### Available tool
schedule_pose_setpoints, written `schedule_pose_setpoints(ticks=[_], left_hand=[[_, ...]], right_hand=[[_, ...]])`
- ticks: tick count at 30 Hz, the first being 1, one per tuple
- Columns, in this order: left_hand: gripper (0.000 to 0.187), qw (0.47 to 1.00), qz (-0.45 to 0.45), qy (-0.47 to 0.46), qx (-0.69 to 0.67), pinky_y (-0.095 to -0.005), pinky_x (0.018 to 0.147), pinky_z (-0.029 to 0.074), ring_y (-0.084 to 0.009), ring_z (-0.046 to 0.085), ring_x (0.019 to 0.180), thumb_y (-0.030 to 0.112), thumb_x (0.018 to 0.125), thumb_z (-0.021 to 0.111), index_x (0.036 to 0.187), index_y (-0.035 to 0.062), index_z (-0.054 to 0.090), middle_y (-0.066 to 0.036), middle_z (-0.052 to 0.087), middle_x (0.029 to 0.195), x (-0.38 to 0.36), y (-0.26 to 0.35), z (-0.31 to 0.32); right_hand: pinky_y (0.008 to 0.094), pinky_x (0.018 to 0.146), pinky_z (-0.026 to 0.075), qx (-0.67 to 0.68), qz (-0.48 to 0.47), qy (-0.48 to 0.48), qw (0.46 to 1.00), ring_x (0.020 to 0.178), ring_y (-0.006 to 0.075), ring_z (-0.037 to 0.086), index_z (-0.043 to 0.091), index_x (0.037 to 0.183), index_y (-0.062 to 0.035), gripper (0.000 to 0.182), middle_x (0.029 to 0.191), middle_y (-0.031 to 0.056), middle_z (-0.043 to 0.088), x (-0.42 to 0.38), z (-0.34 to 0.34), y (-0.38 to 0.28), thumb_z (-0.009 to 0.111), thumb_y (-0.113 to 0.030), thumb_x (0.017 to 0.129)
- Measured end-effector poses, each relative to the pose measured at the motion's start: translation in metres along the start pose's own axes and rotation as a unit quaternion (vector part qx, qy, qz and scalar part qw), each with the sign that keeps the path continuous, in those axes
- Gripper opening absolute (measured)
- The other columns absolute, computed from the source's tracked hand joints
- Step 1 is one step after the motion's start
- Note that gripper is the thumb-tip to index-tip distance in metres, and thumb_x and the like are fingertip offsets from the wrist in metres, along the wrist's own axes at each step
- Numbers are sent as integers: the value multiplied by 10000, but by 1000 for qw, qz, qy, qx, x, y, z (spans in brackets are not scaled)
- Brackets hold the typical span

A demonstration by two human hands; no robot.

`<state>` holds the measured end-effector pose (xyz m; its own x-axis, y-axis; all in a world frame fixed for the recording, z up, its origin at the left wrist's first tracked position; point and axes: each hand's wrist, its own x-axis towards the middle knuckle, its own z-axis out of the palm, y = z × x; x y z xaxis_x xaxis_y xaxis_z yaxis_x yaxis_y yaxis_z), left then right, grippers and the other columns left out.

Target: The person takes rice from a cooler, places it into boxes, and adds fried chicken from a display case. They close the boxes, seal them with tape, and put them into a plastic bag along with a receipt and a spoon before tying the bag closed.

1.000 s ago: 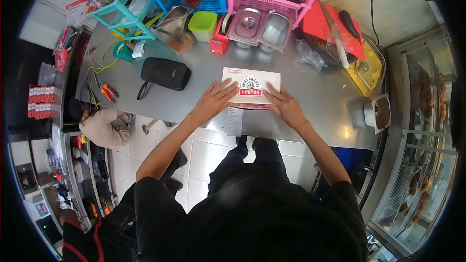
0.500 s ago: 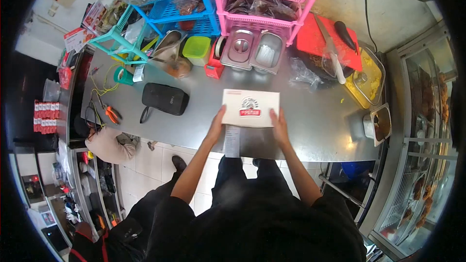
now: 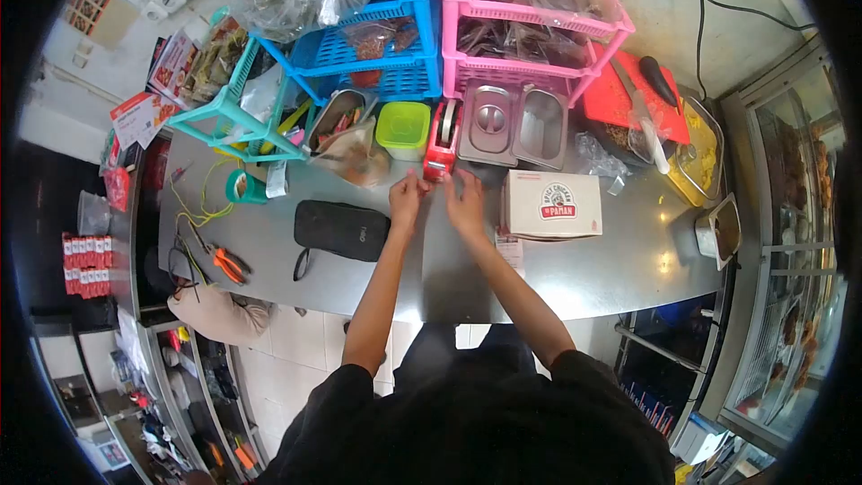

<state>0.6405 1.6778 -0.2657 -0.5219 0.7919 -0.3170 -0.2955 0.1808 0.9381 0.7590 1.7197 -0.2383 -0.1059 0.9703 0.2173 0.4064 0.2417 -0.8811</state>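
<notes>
At the front end of the red tape dispenser [image 3: 438, 157], my left hand [image 3: 407, 200] has its fingers drawn together; whether it pinches some tape is too small to make out. Just right of it, my right hand [image 3: 464, 202] is near the dispenser's front with its fingers bent and somewhat apart. The white box with a printed logo [image 3: 554, 204] stands on the steel table to the right of my right hand, untouched. Partly under the box's left front side lies a paper slip [image 3: 510, 254]. The black pouch [image 3: 341, 230] lies left of my left hand.
Behind are blue [image 3: 359, 76] and pink racks [image 3: 539, 68], a green-lidded tub [image 3: 403, 128] and steel containers [image 3: 488, 124]. A knife lies on the red board [image 3: 637, 99]. Orange pliers [image 3: 231, 265] lie left. Another person's sleeve [image 3: 218, 313] shows beyond the table's left front edge.
Both hands have let go of the box, which now stands to the right, and have moved to the tape dispenser. The view has shifted. A dark-clothed person at lower left is no longer seen.
</notes>
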Motion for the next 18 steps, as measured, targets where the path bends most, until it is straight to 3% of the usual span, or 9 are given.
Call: schedule_pose_setpoints(ticks=[1, 3, 7, 9, 11, 13, 15, 16, 18], left_hand=[[370, 1000, 0, -2, 3, -298, 735, 468, -149, 601, 767, 353, 917, 443, 927, 16, 595, -55, 633, 828, 3, 11, -1], [411, 995, -90, -39, 15, -274, 696, 474, -156, 602, 743, 372, 918, 428, 874, 4, 606, -82, 639, 807, 0, 36, 5], [444, 986, -141, -69, -64, -270, 695, 471, -150, 600, 789, 408, 911, 424, 908, 5, 610, -79, 634, 868, 3, 36, 5], [491, 980, -151, -81, -96, -267, 696, 467, -141, 578, 804, 451, 891, 445, 929, -10, 608, -84, 624, 907, 5, 33, 3], [445, 982, -151, -87, -74, -282, 713, 464, -147, 570, 809, 426, 876, 489, 939, 2, 605, -76, 614, 908, 10, 28, 0], [403, 983, -150, -95, -53, -298, 731, 462, -153, 562, 814, 401, 861, 533, 949, 14, 601, -68, 605, 909, 13, 18, 1], [261, 992, -19, -63, 108, -286, 727, 454, -157, 558, 824, 298, 810, 634, 882, 47, 631, -67, 603, 887, 13, 7, 3], [261, 992, -20, -67, 109, -286, 727, 454, -157, 558, 824, 298, 810, 634, 882, 47, 631, -67, 603, 887, 13, 7, 7], [117, 956, 223, 33, 187, -286, 720, 448, -182, 565, 811, 150, 756, 672, 823, 56, 649, -80, 599, 877, 10, 5, 16]], right_hand=[[321, 802, 419, 1, 2, 3, 1000, 957, 220, 520, 585, 1009, -44, 348, 956, 120, 585, 14, 19, 9, 553, -348, 843], [341, 852, 390, 56, 187, -106, 975, 995, 239, 498, 593, 996, -47, 354, 1014, 136, 566, 34, 43, 21, 574, -357, 826], [359, 889, 356, 4, 208, -117, 971, 1035, 234, 467, 625, 931, -43, 314, 1035, 150, 556, 31, 31, -11, 618, -327, 797], [377, 919, 324, 223, 209, -2, 952, 1049, 244, 442, 666, 823, -63, 244, 1051, 148, 531, -2, 11, -40, 647, -302, 779], [382, 926, 308, 168, 96, -66, 979, 1054, 256, 425, 678, 824, -98, 197, 1088, 137, 488, -63, 9, -11, 660, -287, 771], [364, 914, 317, 76, 96, -126, 985, 1032, 267, 432, 682, 794, -113, 175, 1116, 131, 452, -100, -11, -18, 659, -284, 771], [373, 894, 335, 43, 98, -111, 988, 1014, 272, 445, 680, 780, -112, 161, 1100, 124, 475, -101, -17, -21, 676, -270, 750], [381, 875, 354, 13, 97, -97, 990, 996, 277, 458, 677, 765, -110, 150, 1085, 117, 498, -101, -19, -19, 693, -255, 729], [374, 867, 357, 7, 92, -97, 991, 988, 279, 460, 677, 762, -109, 151, 1068, 120, 504, -98, -17, -16, 694, -255, 726]])
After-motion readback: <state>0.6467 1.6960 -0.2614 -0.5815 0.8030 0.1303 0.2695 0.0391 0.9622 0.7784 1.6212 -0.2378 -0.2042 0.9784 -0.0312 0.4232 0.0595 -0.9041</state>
